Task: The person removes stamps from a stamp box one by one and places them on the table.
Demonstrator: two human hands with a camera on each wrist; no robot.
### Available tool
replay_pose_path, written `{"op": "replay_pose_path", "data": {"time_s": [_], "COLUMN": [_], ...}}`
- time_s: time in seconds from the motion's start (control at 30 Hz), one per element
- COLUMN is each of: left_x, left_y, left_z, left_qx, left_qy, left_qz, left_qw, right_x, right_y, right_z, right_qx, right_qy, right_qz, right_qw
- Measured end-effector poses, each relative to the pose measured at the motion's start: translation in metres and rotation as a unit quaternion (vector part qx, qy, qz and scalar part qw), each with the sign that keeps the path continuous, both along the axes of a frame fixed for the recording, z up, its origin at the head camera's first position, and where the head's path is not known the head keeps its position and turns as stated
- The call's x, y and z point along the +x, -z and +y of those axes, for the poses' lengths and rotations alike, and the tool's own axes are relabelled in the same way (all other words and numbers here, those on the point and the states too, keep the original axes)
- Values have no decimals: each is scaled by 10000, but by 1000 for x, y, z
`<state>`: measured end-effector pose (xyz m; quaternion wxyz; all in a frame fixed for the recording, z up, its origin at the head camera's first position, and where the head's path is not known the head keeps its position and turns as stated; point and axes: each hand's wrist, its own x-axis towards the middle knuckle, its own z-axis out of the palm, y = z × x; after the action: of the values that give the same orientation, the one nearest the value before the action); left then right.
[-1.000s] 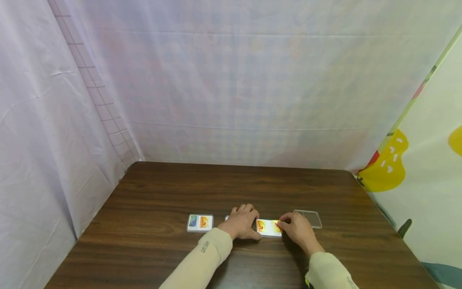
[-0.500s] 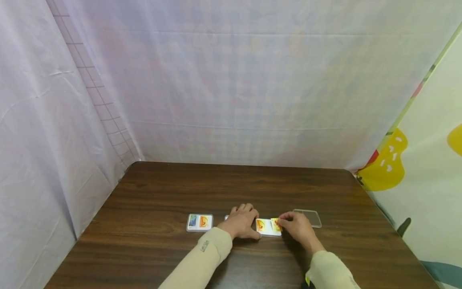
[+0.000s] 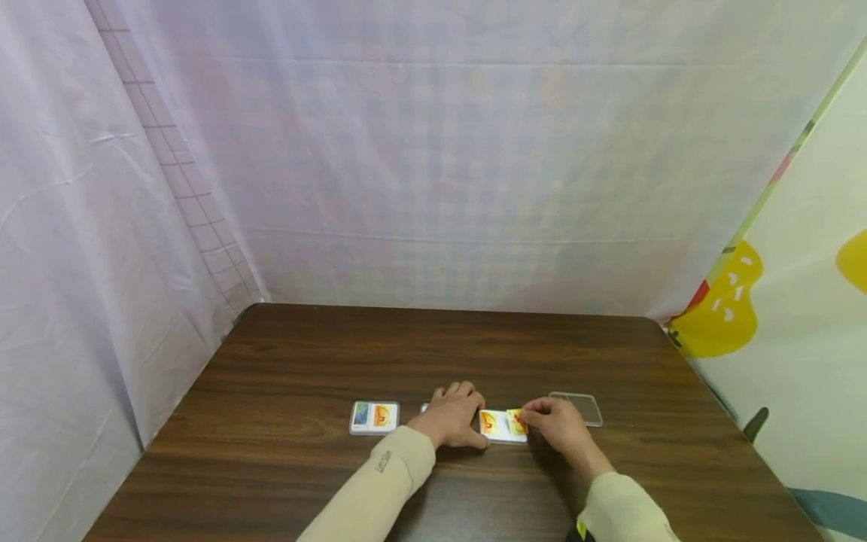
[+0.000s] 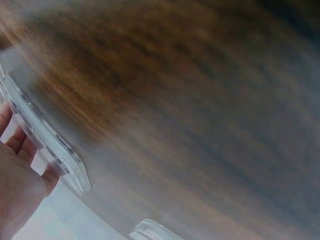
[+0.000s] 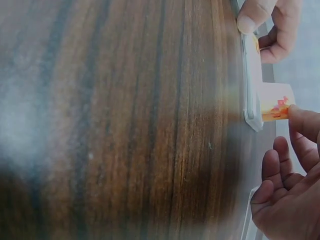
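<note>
A clear case (image 3: 502,437) with a white backing and orange-yellow picture lies on the table. My left hand (image 3: 450,418) spans its left end, holding it between the thumb (image 5: 247,25) near the front edge and fingers at the far edge. Between thumb and forefinger, my right hand (image 3: 561,429) pinches a small yellow-and-red picture card (image 5: 278,102). That card stands tilted over the case's right end; the other right fingers are loosely curled. Another case (image 3: 424,408) is mostly hidden beneath my left hand.
Farther left lies a case (image 3: 375,418) with a blue and an orange picture. A clear lid-like plate (image 3: 585,410) rests just behind my right hand. The brown wooden table (image 3: 433,346) meets white curtains (image 3: 440,150) at its back and left.
The picture card's inner edge has lifted and tilted as my right fingers moved slightly up, showing more white backing below. Since half a second ago little differs. My left hand has stayed in place.
</note>
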<state>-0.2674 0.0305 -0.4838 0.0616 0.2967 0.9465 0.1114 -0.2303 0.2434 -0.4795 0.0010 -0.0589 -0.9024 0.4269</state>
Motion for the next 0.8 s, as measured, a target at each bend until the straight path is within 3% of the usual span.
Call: {"op": "replay_pose_path", "data": {"time_s": [0.8], "left_x": [0], "left_y": [-1], "left_z": [-2], "left_qx": [35], "left_qy": [74], "left_qz": [-43], "left_qw": [10000], "right_x": [16], "right_y": [-12], "right_z": [1], "right_qx": [-699], "right_qy": [35], "right_qz": [-166], "right_qw": [9974]}}
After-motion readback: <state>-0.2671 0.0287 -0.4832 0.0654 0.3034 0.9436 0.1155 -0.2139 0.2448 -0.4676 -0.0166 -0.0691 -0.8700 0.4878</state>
